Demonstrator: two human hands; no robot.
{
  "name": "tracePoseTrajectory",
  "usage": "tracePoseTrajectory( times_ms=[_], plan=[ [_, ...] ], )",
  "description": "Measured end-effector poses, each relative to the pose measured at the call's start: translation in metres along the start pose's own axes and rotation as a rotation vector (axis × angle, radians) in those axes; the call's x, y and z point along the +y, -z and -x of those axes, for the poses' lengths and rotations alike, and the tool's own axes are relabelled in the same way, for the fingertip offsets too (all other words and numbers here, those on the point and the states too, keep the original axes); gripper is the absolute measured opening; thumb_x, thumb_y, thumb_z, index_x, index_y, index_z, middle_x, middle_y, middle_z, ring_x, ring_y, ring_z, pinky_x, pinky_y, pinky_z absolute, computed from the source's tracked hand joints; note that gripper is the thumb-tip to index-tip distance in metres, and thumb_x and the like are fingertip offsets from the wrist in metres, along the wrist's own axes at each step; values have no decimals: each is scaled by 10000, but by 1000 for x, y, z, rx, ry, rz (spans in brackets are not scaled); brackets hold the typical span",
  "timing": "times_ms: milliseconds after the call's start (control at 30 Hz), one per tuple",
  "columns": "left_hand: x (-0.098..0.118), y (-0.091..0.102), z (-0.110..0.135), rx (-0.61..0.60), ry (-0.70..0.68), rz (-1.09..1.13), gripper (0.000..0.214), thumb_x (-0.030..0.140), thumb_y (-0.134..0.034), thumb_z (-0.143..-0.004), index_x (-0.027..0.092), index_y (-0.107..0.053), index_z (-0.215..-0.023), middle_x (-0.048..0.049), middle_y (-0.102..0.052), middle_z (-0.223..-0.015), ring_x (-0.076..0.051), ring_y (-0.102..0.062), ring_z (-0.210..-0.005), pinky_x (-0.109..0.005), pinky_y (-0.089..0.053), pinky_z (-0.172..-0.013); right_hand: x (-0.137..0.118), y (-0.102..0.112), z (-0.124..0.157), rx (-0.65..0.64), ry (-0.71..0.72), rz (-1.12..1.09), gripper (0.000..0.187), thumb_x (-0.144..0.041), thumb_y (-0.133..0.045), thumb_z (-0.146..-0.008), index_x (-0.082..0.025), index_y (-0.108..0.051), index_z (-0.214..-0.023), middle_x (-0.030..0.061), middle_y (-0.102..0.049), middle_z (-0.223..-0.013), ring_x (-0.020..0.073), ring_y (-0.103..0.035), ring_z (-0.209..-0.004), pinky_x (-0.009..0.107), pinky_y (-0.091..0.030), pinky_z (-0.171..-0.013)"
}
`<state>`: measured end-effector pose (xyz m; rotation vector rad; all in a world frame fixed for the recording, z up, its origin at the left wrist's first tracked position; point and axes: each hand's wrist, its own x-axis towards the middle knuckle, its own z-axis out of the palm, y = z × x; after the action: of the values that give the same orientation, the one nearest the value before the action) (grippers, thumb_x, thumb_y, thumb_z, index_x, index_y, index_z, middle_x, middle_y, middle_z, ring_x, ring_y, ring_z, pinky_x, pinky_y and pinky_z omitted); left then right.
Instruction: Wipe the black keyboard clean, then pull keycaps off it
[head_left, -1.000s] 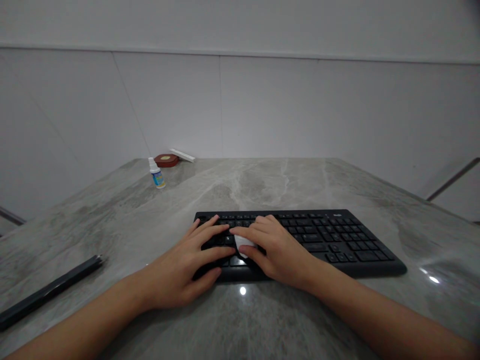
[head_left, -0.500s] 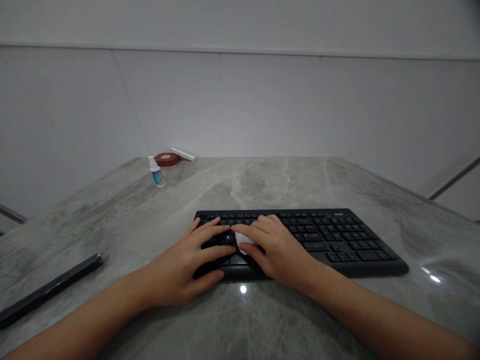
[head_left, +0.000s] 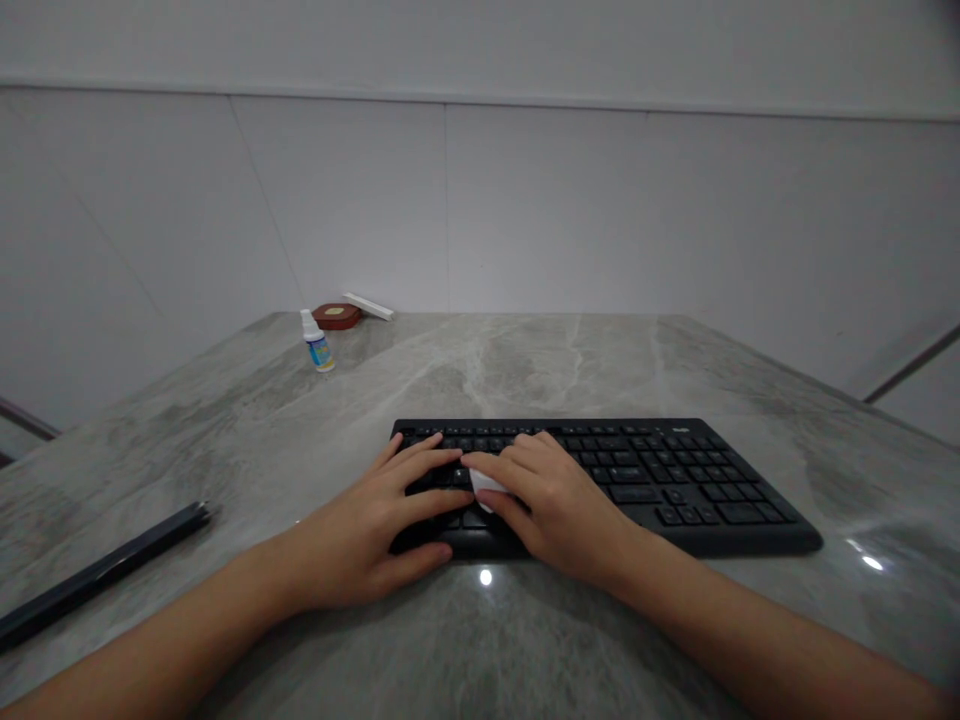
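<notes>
Keyboard (head_left: 634,472) under 2 hands: left hand (head_left: 379,515) splayed, right hand (head_left: 553,497) curled, pinching a white wad (head_left: 487,482).

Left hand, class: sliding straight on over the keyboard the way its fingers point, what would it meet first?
Likely the right hand or the white object it holds; which comes first is hard to tell.

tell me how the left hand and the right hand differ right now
The left hand is spread with its fingers apart, while the right hand is curled. The left hand grips nothing that shows; the right hand pinches a small white piece, partly hidden. The left hand is at the keyboard's left end, the right hand nearer its middle. Both reach over the keys.
</notes>
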<state>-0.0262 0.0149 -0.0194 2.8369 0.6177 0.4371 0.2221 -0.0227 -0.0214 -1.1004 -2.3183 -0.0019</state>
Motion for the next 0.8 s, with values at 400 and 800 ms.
tracePoseTrajectory(
  times_ms=[400,800],
  plan=[
    [0,0,2,-7,-1,-10,536,271,-638,-897,333,-494,-1409,-86,-372,-1547,-374,-297,-1437,-675,-185,-1145,1,0,1,22,-16,1,297,-219,-544,-953,-175,-608,-1240,88,-700,-977,232,-593,-908,403,-446,-835],
    [-3,-1,2,-3,-5,-1,540,275,-632,-899,354,-487,-1413,-64,-365,-1555,-383,-290,-1440,-698,-185,-1134,-3,-2,4,49,-81,35,305,-236,-553,-950,-176,-609,-1244,97,-701,-986,244,-590,-909,423,-453,-844]
  ],
)
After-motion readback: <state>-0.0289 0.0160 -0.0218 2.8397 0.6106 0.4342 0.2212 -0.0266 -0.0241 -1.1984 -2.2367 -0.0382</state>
